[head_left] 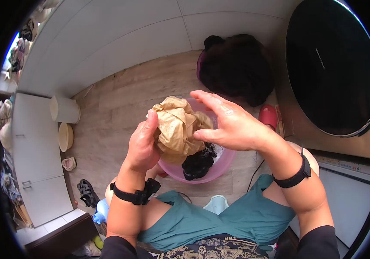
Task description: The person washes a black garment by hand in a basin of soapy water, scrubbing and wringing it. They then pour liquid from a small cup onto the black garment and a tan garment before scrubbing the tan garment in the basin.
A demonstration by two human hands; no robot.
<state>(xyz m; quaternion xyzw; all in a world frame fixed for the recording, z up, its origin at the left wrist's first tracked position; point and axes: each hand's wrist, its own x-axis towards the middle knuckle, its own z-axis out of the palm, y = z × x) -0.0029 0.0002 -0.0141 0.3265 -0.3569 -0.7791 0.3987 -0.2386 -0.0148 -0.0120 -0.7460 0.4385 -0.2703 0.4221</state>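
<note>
A bunched, wet-looking tan cloth [176, 129] is held up over a pink basin [225, 166]. My left hand [142, 140] grips its left side, thumb along the edge. On the other side, my right hand [232, 125] is open, fingers stretched out and thumb apart, with the thumb tip right by the cloth. Below, a black cloth [197, 165] lies in the basin among white suds. Much of the basin is hidden behind the tan cloth and my hands.
Dark clothes [237, 69] are heaped in a purple tub by the wall. A washing machine with a black round lid [334, 69] stands right, a red slipper [267, 115] near it. White cabinets [42, 142], a bin [64, 109] and black sandals [87, 193] are left.
</note>
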